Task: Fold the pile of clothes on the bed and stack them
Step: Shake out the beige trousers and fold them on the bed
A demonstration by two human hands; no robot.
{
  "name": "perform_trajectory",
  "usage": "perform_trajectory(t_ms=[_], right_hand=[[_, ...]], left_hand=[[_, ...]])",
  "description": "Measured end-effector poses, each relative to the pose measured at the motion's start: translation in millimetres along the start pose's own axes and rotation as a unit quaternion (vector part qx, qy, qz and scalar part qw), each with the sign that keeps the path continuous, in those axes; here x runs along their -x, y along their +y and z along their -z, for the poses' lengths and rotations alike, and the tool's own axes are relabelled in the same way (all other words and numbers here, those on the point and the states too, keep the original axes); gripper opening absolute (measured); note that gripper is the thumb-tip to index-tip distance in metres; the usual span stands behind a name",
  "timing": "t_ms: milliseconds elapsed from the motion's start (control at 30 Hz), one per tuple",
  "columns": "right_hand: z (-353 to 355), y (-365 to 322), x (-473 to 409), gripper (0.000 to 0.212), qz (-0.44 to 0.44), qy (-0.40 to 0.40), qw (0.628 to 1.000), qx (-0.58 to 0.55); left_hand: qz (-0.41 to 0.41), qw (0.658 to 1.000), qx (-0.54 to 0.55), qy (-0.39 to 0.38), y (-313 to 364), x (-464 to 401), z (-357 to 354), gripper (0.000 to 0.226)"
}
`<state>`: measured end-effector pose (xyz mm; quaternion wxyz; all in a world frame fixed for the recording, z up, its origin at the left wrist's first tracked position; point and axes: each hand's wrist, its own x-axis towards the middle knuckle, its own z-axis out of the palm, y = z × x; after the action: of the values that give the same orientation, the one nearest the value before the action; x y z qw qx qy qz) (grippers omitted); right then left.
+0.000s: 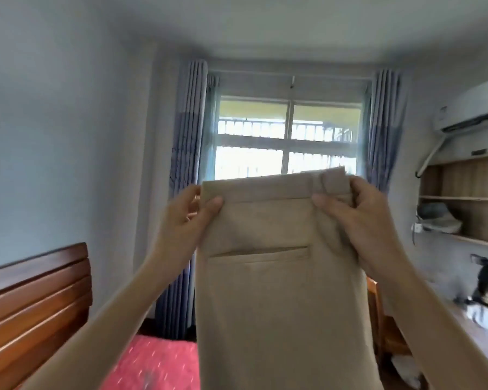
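Head view shows my left hand [193,213] and right hand [355,212] pinching the waistband of beige cotton trousers [279,277] held up above the red patterned bed cover [152,361], and an uneven grip could, I think, let the legs twist.

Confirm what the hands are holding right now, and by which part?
Both hold the beige trousers, hanging upright, by the waistband: left hand pinches its left corner, right hand grips its right end, by the belt loop.
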<state>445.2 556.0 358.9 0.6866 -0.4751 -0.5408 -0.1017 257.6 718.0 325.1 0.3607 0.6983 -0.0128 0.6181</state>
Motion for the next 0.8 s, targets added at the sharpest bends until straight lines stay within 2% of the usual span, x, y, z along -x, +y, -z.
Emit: perform_trajectory(t_ms=[133, 267, 400, 467, 567, 667, 733, 800], right_hand=[[3.8, 131.4, 83.2, 0.021, -0.146, -0.033, 0.986, 0.077], [4.5, 250.6, 229.6, 0.016, -0.321, -0.076, 0.936, 0.123], [5.8, 329.0, 340.9, 0.014, -0.439, -0.103, 0.882, 0.134], [1.6, 366.9, 370.8, 0.011, -0.479, -0.102, 0.862, 0.132], [-8.8, 431.9, 396.3, 0.023, -0.508, -0.098, 0.845, 0.136], [-22.9, 509.5, 403.8, 0.021, -0.504, -0.094, 0.848, 0.139], [-33.0, 567.0, 398.5, 0.019, -0.491, -0.087, 0.854, 0.146], [-44.0, 626.7, 385.3, 0.019, -0.471, -0.078, 0.863, 0.164]], left_hand=[[0.193, 0.979, -0.039, -0.048, -118.1, 95.3, -22.7, 0.027], [0.368, 0.917, -0.094, -0.119, -225.7, 240.6, -33.2, 0.035], [0.483, 0.861, -0.085, -0.135, -302.2, 357.2, -37.6, 0.025], [0.508, 0.846, -0.094, -0.135, -342.9, 390.0, -41.6, 0.028], [0.517, 0.836, -0.113, -0.142, -410.2, 416.9, -48.9, 0.034], [0.516, 0.836, -0.114, -0.149, -486.9, 429.6, -59.5, 0.033], [0.506, 0.844, -0.117, -0.135, -541.5, 431.3, -69.4, 0.023], [0.490, 0.854, -0.136, -0.112, -597.6, 428.1, -82.9, 0.022]])
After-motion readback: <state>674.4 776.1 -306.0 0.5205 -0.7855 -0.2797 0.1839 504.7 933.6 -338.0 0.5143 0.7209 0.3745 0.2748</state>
